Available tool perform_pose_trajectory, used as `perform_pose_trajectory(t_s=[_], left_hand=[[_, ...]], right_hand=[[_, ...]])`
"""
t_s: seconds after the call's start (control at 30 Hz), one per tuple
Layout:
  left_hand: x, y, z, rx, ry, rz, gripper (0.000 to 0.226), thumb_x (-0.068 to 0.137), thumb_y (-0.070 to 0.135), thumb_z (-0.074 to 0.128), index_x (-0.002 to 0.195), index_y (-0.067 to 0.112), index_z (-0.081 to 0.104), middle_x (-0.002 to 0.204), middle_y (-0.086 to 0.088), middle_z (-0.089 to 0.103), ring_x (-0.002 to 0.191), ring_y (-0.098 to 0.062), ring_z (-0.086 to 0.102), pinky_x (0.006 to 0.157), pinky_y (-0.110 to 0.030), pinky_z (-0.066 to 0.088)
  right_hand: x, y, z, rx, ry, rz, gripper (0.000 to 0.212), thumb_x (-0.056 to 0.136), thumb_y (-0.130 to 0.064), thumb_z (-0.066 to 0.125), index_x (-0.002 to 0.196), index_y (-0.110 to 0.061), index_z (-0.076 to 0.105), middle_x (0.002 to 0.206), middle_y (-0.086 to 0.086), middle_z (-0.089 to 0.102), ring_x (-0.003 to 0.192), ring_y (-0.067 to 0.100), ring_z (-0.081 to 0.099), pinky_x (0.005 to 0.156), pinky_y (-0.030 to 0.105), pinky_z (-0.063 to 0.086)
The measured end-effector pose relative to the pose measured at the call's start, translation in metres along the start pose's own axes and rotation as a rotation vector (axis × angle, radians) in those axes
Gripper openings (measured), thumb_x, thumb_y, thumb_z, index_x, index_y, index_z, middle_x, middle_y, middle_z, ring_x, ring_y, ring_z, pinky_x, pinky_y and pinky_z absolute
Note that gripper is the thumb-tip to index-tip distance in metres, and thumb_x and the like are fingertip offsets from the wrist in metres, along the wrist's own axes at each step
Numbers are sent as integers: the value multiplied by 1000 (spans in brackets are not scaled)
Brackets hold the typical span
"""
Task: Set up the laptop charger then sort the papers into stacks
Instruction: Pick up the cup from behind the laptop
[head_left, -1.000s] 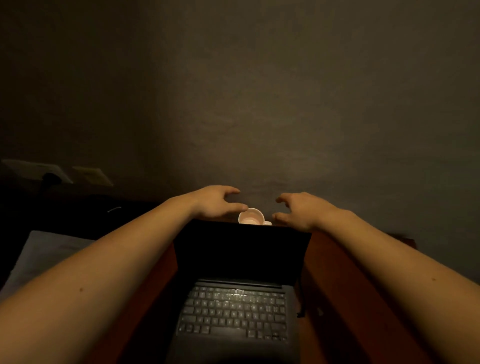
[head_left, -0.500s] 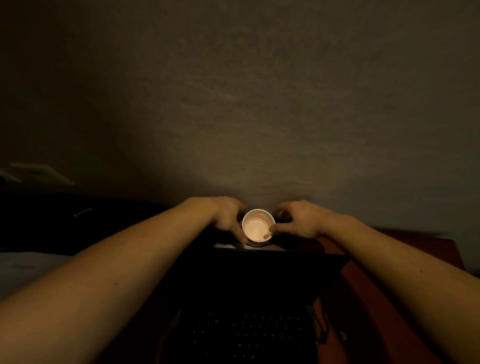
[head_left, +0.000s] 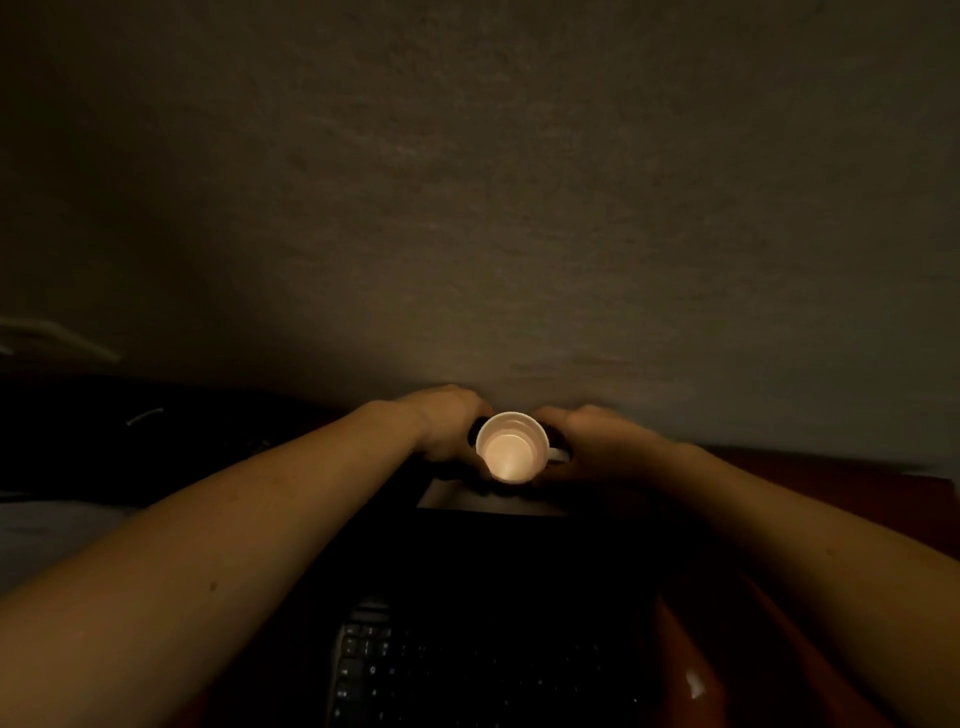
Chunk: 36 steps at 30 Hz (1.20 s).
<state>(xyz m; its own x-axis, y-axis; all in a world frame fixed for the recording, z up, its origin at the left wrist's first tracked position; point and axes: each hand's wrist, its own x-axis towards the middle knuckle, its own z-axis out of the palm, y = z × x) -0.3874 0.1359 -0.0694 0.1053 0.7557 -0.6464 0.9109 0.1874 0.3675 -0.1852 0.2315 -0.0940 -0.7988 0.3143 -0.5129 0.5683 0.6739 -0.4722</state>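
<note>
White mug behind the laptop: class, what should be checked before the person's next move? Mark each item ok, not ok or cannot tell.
1. Upright white mug, mouth up: ok.
2. No liquid showing inside it: ok.
3. Firm hold by the left hand: cannot tell, fingers lost in shadow.
4. Hold by the right hand at the handle side: cannot tell.
5. Base clear of the paper: cannot tell.
6. Open laptop, keyboard showing: ok.
</note>
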Motion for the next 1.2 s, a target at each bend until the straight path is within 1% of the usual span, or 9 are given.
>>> perform_pose_trajectory(t_s=[0.23,0.33,0.43,0.57,0.67,0.77,0.93,1.03,1.2], left_hand=[[-2,-4,5,-19,88,41,60,66,52,85,118,29,66,110,7,72,98,-15,67,85,-33,54],[-10,-5,2,-113,135,54,58,69,46,86,121,30,67,112,11,72,101,-9,65,86,-28,52],[-19,-4,-2,-251,166,79,61,65,46,88,121,32,68,109,17,73,102,-1,66,93,-33,52],[-37,6,-9,-437,244,130,64,67,35,92,126,29,68,113,23,71,108,6,64,99,-23,48],[-50,19,-15,-603,331,200,64,68,20,91,128,21,68,117,17,72,110,4,64,96,-13,46],[-61,39,-22,-673,408,258,61,69,14,90,126,17,69,115,13,73,109,2,65,91,-12,47],[-72,88,-36,-709,480,349,66,69,26,88,130,22,65,119,13,72,114,-4,64,98,-23,50],[-71,122,-38,-732,493,393,72,69,17,88,134,23,59,126,9,69,122,-7,61,100,-27,51],[-53,192,-24,-662,525,414,77,68,21,91,137,27,58,125,11,69,118,-6,63,102,-35,52]], right_hand=[[-5,2,11,188,79,-52,73,82,-58,74,144,-31,46,138,-6,61,119,14,61,94,30,48],[-10,2,2,259,106,-66,70,80,-52,79,141,-34,50,134,-14,62,115,3,60,96,24,48],[-22,1,-9,433,149,-70,66,76,-43,86,135,-35,58,125,-22,66,113,-9,60,98,19,48],[-41,0,-16,651,226,-97,64,76,-10,87,133,-17,60,126,-10,68,116,-4,62,97,13,45],[-61,-1,-27,703,285,-94,64,75,-11,88,132,-22,61,126,-10,70,120,2,63,103,22,47],[-88,-5,-41,740,374,-114,60,76,-9,85,130,-21,62,126,-8,70,121,5,62,102,19,46],[-144,-6,-64,752,529,-118,62,72,-21,83,130,-16,62,124,-9,69,116,0,63,95,15,46],[-174,6,-71,747,603,-119,56,78,-7,81,130,-12,62,119,-11,69,109,-7,64,89,10,46],[-230,46,-61,818,686,-74,62,74,-16,83,132,-15,63,118,-10,71,109,-2,66,89,15,50]])
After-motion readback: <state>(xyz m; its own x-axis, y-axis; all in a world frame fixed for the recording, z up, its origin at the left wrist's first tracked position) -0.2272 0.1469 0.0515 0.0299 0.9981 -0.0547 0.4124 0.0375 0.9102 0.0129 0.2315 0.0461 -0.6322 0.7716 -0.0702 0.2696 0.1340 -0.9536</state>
